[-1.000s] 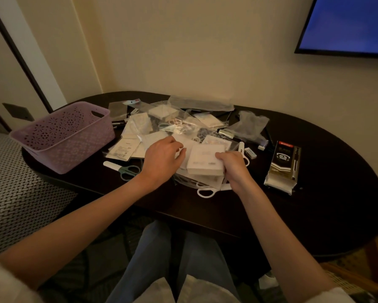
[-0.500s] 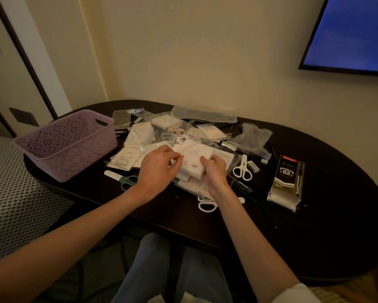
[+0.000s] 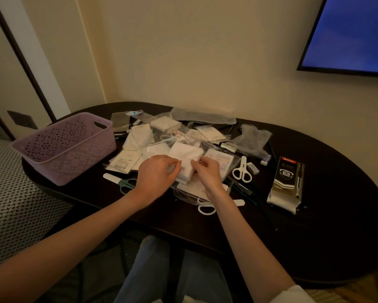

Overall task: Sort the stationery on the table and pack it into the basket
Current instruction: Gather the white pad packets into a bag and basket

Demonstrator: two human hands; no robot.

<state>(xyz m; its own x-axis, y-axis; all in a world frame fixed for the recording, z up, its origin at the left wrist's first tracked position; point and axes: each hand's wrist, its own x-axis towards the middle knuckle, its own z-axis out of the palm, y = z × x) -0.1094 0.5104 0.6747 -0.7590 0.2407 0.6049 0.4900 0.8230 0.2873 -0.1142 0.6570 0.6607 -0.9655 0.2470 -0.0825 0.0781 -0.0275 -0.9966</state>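
Observation:
A pile of white packets and clear plastic bags covers the middle of the dark oval table. My left hand and my right hand both grip a stack of white packets, tilted up above the pile. The lilac perforated basket stands at the table's left end and looks empty. White scissors lie right of my hands. A second white pair lies under my right wrist. Green-handled scissors lie left of my left wrist.
A black and gold 0.5 mm pen pack lies at the right. A small eraser and dark pens lie near the white scissors. A screen hangs on the wall. Patterned carpet is at the left.
Both hands lifted the white packet stack off the pile, tilted it and drew closer together on it. The camera view dropped and shifted slightly.

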